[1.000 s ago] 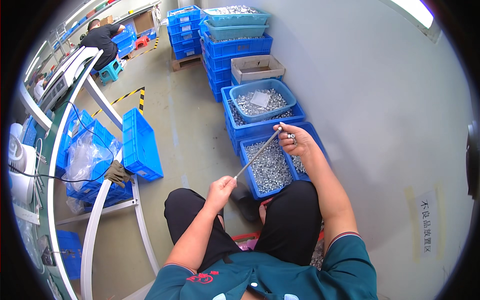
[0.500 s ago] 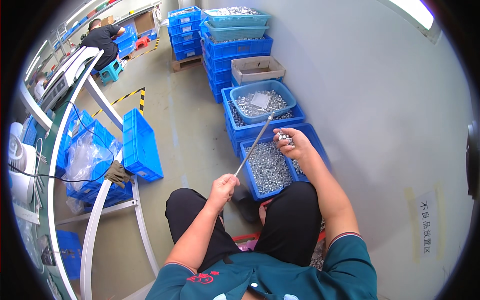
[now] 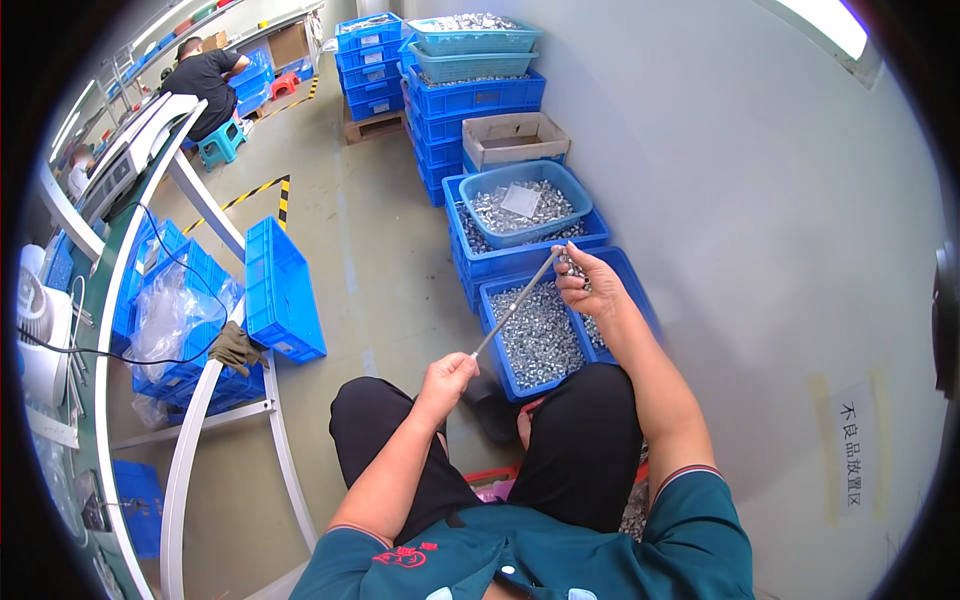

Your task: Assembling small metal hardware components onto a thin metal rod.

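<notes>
My left hand (image 3: pixel 447 384) is closed around the lower end of a thin metal rod (image 3: pixel 493 334), which slants up and to the right. A small light piece (image 3: pixel 513 307) shows partway along the rod. My right hand (image 3: pixel 597 284) is cupped round several small silver nut-like metal parts (image 3: pixel 572 268), its thumb and forefinger at the rod's upper tip. Beneath both hands sits a divided blue bin (image 3: pixel 508 378) full of similar silver parts (image 3: pixel 540 335). My fingers partly hide the parts in my right hand.
Beyond stands a light-blue basin (image 3: pixel 578 205) of metal parts inside a blue crate (image 3: pixel 462 262). A cardboard box (image 3: pixel 486 152) and stacked crates (image 3: pixel 440 130) line the wall. At left are a workbench frame (image 3: pixel 190 450) and an upended blue crate (image 3: pixel 270 290). A person (image 3: pixel 205 85) sits far left.
My right fingers have come to the rod's upper tip, which was free of them before. The small piece once near the tip now appears lower on the rod. My left hand has barely moved.
</notes>
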Tool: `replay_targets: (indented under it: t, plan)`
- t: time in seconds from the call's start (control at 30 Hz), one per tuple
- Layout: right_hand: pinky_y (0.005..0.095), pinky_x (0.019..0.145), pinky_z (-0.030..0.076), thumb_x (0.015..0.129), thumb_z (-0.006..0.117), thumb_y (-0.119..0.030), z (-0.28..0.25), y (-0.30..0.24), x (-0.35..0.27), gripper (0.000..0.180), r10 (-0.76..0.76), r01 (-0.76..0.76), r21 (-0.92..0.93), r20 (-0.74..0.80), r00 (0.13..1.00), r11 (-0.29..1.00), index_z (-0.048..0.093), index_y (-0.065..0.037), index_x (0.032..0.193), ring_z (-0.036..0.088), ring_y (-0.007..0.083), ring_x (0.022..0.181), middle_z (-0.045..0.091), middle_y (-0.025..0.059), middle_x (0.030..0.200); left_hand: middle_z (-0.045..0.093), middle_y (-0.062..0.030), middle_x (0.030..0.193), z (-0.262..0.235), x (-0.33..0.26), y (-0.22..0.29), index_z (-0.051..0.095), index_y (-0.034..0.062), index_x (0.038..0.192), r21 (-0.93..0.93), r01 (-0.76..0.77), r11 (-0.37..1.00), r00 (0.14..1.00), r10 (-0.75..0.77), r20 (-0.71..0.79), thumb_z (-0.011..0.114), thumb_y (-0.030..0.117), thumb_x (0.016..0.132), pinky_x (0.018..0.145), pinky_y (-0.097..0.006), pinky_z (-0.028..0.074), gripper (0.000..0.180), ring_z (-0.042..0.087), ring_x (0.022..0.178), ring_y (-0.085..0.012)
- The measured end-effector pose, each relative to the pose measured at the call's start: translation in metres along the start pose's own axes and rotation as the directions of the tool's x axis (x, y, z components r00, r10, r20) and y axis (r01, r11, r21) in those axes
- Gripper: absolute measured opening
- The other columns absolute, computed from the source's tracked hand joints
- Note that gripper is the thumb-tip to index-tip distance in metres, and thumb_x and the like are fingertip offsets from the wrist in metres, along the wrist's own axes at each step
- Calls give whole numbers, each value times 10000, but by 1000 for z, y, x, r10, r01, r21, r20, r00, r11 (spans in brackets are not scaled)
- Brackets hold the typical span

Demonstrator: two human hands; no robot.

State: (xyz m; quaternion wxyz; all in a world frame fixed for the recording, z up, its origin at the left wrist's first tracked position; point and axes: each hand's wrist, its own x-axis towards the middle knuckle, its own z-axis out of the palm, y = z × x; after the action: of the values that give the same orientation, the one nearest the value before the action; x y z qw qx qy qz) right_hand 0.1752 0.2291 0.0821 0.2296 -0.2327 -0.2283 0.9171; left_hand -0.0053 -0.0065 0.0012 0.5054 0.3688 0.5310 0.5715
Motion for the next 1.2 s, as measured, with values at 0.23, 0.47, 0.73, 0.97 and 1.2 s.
replay_targets:
  t: [0.23,0.47,0.73,0.97,1.2]
  plan:
    - [143,341,229,839,596,-242,6,0,-4,208,-1,-3,-108,-40,999,994,571,-70,953,353,38,447,476,11,696,373,68,523,-1,2,-7,567,55,758,43,-18,999,1000,18,-7,505,216,895,414,-190,232,221,296,448,-19]
    - [147,358,207,799,621,-152,23,-3,-8,144,-100,-14,-513,-194,976,858,608,-49,899,324,32,447,469,-1,688,506,34,639,-1,0,-2,579,-2,765,337,-65,939,978,128,-167,522,194,881,571,-217,372,235,440,613,-59]
    - [143,353,209,822,594,-132,16,5,-3,230,125,-158,-514,-99,987,843,567,2,1007,331,29,470,488,31,739,441,66,580,2,6,6,574,32,746,52,-14,999,998,17,-57,511,209,889,467,-195,296,237,365,509,-29]
    - [149,339,258,846,543,-136,9,-1,-3,220,45,-60,-219,-74,996,974,519,-13,1026,355,37,459,508,36,737,420,75,575,-1,3,10,568,43,742,-38,17,999,999,-19,-46,511,223,892,451,-186,258,241,329,497,-12]
    - [166,328,226,878,526,-202,3,-3,-1,160,-83,80,-78,-30,996,994,566,-66,953,352,50,435,501,6,682,368,78,532,-1,2,-1,564,43,759,64,-75,995,996,77,-42,507,216,895,418,-192,214,227,288,455,-12]
